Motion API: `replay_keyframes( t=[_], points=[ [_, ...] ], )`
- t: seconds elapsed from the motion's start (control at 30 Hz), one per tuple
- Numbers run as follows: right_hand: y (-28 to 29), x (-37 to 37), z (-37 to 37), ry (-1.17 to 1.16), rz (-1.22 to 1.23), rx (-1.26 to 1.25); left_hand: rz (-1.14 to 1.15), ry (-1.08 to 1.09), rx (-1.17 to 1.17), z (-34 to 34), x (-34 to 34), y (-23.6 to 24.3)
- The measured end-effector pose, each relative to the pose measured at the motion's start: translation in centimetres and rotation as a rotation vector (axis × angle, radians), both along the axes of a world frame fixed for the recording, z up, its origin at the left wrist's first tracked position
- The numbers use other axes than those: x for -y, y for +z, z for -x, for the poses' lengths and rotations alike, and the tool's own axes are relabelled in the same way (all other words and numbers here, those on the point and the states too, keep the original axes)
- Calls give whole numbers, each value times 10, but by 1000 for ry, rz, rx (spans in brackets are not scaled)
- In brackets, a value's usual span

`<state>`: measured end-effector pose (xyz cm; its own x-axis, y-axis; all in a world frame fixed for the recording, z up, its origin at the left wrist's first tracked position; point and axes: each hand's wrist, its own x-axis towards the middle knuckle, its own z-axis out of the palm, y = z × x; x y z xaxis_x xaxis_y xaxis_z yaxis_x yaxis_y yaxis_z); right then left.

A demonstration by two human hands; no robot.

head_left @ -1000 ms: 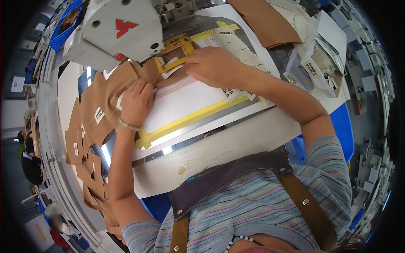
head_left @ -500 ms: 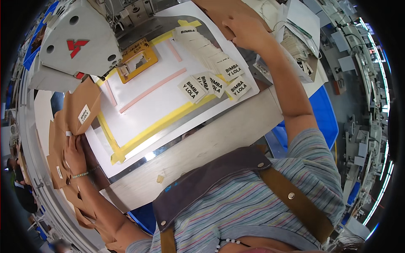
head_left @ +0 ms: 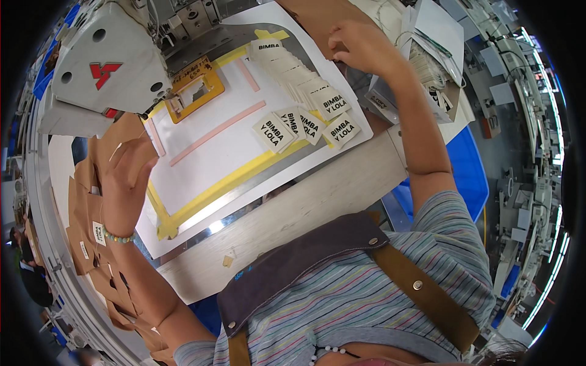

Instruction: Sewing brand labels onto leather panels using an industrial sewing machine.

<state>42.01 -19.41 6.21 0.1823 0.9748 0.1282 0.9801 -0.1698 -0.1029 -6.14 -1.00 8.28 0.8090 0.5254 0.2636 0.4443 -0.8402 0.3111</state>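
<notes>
My left hand [head_left: 126,186] is at the left edge of a taped white template sheet [head_left: 207,168], fingers bent and apart over brown pieces [head_left: 82,219], some bearing white labels. My right hand [head_left: 360,49] is at the top right, fingers curled at the edge of a brown sheet [head_left: 311,21]; what they hold is hidden. Below it, overlapping printed white labels [head_left: 278,132] lie on the template's right side. A yellow frame [head_left: 204,97] lies beside the white machine head [head_left: 104,46]. Pink strips [head_left: 217,131] are on the sheet.
An open box [head_left: 448,104] of label bundles and white folders [head_left: 436,36] sit at the right. A blue bin [head_left: 467,171] is below the worktable edge [head_left: 342,189]. Machinery rows line both sides, with a person [head_left: 36,280] at far left.
Both hands have left the template's middle, uncovering it. My right hand reached up-right to the brown sheet; my left went to the left pieces, then rose slightly toward the template's upper-left.
</notes>
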Motion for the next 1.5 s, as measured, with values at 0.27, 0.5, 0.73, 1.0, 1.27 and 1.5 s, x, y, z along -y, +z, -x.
replay_keyframes(
  t=[0.27,0.5,0.73,1.0,1.27,1.5],
  points=[
    [-1,-1,-2,-24,0,63,105,-345,47,-95,30,-2],
    [-2,-7,-10,-107,17,26,162,-494,78,-163,37,-25],
    [-2,-15,14,126,-497,-112,337,-308,510,-269,61,-49],
    [-7,9,24,77,-533,165,156,-243,715,-310,39,-63],
    [6,-8,27,89,-572,311,-280,-207,385,-218,28,-73],
    [3,-51,68,383,-627,243,-508,-211,186,-141,24,-78]
  ],
)
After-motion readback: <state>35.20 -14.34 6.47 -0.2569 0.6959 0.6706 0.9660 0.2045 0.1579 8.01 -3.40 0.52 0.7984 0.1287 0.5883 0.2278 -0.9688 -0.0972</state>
